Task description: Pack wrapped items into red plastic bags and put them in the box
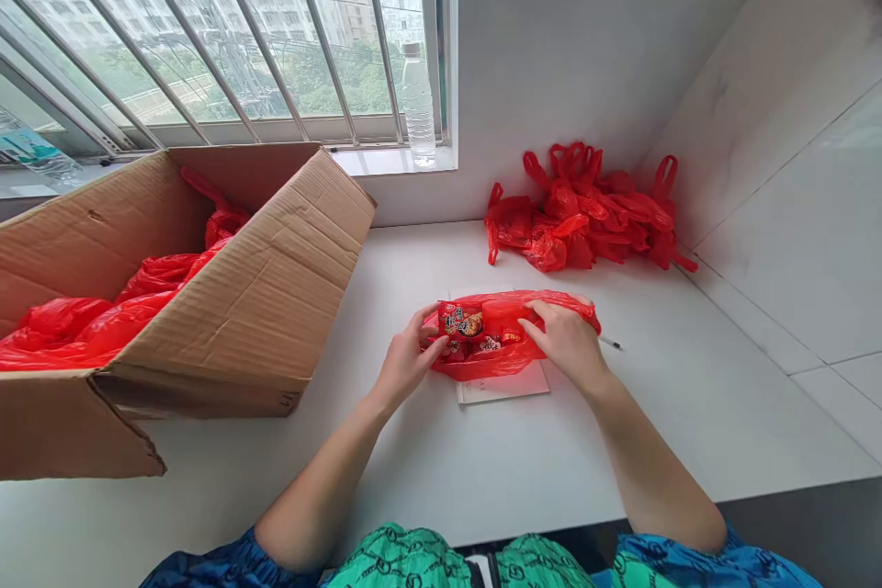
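Observation:
In front of me a red plastic bag [492, 368] lies with its mouth spread open. Small red snack packets with printed lettering [491, 344] show inside it. One red snack packet [461, 321] is at the left of the mouth, its printed face up. My left hand [406, 356] pinches at that packet's left edge, with thumb and forefinger closed beside the bag's rim. My right hand [569, 340] grips the right side of the bag, its thumb and fingertips over the opening. The hidden fingers of both hands cannot be made out.
Under the bag lies white paper [506, 388]; a pen [610, 343] pokes out at right. A cardboard box [254, 294] holding red bags [103, 317] stands left. Several tied red bags [585, 211] are heaped by the wall. Bottles [417, 106] stand on the windowsill.

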The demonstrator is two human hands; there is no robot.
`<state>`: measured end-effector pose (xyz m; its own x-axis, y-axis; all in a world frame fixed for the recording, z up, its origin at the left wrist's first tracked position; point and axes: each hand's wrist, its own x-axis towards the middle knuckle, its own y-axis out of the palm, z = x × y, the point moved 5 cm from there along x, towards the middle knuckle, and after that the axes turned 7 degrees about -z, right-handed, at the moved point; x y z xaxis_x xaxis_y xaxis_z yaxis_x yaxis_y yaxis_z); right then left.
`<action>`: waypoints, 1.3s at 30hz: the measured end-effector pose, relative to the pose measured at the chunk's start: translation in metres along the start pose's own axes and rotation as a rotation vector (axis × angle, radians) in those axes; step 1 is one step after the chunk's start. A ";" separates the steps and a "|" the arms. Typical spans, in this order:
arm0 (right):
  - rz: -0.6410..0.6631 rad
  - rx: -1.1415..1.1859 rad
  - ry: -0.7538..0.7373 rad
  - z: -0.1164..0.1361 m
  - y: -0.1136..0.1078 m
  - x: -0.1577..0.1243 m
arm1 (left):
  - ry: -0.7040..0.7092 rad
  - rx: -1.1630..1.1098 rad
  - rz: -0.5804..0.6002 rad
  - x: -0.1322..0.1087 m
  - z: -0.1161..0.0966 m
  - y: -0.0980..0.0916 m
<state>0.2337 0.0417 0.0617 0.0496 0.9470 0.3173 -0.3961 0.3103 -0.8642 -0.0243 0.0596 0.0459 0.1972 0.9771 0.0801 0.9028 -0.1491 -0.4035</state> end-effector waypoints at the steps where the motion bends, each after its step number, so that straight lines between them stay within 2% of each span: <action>1: 0.040 -0.074 -0.028 -0.001 0.003 -0.003 | 0.021 0.105 0.011 0.000 0.000 0.000; 4: 0.114 -0.222 -0.104 -0.001 0.011 -0.013 | 0.144 0.481 -0.001 -0.002 -0.002 0.001; 6: 0.129 -0.241 -0.127 -0.001 0.014 -0.017 | 0.259 0.667 -0.001 -0.003 -0.006 0.005; 9: 0.115 -0.202 -0.153 0.002 0.015 -0.017 | 0.447 0.750 0.069 -0.007 -0.014 0.013; 12: 0.064 -0.142 -0.205 0.010 0.010 -0.014 | 0.546 0.737 0.153 -0.010 -0.020 0.018; 18: -0.050 0.003 -0.275 0.034 -0.006 -0.013 | 0.578 0.658 0.252 -0.016 -0.026 0.024; 20: -0.017 0.077 -0.273 0.041 -0.003 -0.015 | 0.591 0.627 0.269 -0.017 -0.028 0.027; 22: 0.077 0.128 -0.263 0.044 0.005 -0.019 | 0.580 0.595 0.271 -0.018 -0.027 0.028; 25: 0.141 0.056 -0.232 0.039 0.016 -0.021 | 0.512 0.555 0.222 -0.015 -0.023 0.026; 28: 0.043 -0.108 -0.211 0.027 0.015 -0.016 | 0.482 0.545 0.194 -0.012 -0.019 0.024; 32: -0.053 -0.190 -0.187 0.017 0.013 -0.009 | 0.539 0.562 0.226 -0.013 -0.015 0.026; 36: -0.109 -0.083 -0.237 0.024 0.013 -0.005 | 0.572 0.649 0.141 -0.011 -0.016 0.022; 39: -0.137 0.086 -0.234 0.030 -0.006 -0.005 | 0.555 0.684 0.018 -0.009 -0.023 0.008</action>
<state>0.2081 0.0329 0.0770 -0.1015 0.8487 0.5190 -0.4772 0.4162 -0.7740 -0.0100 0.0460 0.0625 0.5274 0.7340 0.4279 0.5058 0.1335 -0.8523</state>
